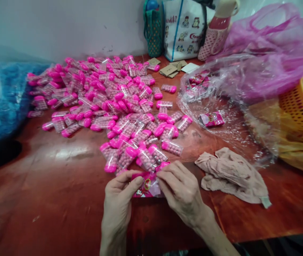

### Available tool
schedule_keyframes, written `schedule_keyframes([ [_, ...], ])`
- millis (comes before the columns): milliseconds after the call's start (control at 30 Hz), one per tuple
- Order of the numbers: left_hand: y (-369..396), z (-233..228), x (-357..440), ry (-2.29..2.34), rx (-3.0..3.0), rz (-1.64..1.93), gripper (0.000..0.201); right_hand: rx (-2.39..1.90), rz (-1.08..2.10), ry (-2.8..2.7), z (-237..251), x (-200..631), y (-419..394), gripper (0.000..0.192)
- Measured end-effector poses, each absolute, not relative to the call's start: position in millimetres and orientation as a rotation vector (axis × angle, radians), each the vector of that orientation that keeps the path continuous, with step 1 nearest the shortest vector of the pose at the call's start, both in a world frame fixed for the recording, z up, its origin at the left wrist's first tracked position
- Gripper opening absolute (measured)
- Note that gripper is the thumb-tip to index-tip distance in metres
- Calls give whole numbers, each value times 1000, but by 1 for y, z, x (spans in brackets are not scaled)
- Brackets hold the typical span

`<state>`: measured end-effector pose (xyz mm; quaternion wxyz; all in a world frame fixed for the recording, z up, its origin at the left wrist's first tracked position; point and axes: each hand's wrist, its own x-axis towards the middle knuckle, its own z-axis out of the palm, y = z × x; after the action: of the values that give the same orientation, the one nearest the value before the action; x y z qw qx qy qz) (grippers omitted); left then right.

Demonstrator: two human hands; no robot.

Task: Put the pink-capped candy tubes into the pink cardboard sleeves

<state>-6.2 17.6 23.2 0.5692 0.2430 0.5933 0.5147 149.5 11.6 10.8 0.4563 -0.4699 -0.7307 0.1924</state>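
Note:
Between my two hands, near the table's front edge, is a small pink printed packet [147, 185]. My left hand [119, 199] pinches its left side between thumb and fingers. On its upper right side my right hand [182, 193] is closed, the fingertips together at the packet's edge; whether they also hold something small is hidden. Just beyond my fingers lies a large pile of small clear candy bottles [146, 158] with bright pink caps, filled with pale pink balls.
A crumpled beige cloth [234, 176] lies at the right. Behind it, a clear plastic bag [220, 103] holds pink packets, beside a yellow basket [291, 103]. A blue plastic bag [1, 99] is at the left. A white printed bag [184, 32] and bottles in holders stand against the wall.

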Motion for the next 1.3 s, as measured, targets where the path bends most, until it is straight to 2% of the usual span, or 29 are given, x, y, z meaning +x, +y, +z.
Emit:
schedule_keyframes([
  [67, 15, 18, -4, 1408, 635, 1227, 12, -1158, 539, -1756, 11, 148, 12, 14],
  [167, 10, 10, 2, 1443, 722, 1284, 9, -1137, 646, -1665, 11, 145, 12, 22],
  [400, 4, 1, 20, 1509, 662, 1396, 30, -1152, 661, -1566, 9, 139, 7, 23],
  [700, 12, -2, 13, 1489, 653, 1423, 33, -1142, 575, -1591, 3, 138, 11, 20],
  [800, 16, 3, 10, 1317, 491, 1322, 34, -1133, 554, -1602, 2, 141, 13, 23],
  [900, 17, 7, 2, 1226, 485, 1128, 27, -1126, 552, -1612, 1, 144, 15, 24],
  [1033, 15, 11, -9, 1214, 518, 1062, 17, -1115, 600, -1629, 0, 145, 16, 24],
  [1200, 18, 17, -18, 1213, 585, 1022, 31, -1102, 674, -1720, -1, 145, 16, 21],
  [1300, 20, 15, -19, 1219, 640, 996, 24, -1060, 635, -1781, -1, 144, 14, 20],
])
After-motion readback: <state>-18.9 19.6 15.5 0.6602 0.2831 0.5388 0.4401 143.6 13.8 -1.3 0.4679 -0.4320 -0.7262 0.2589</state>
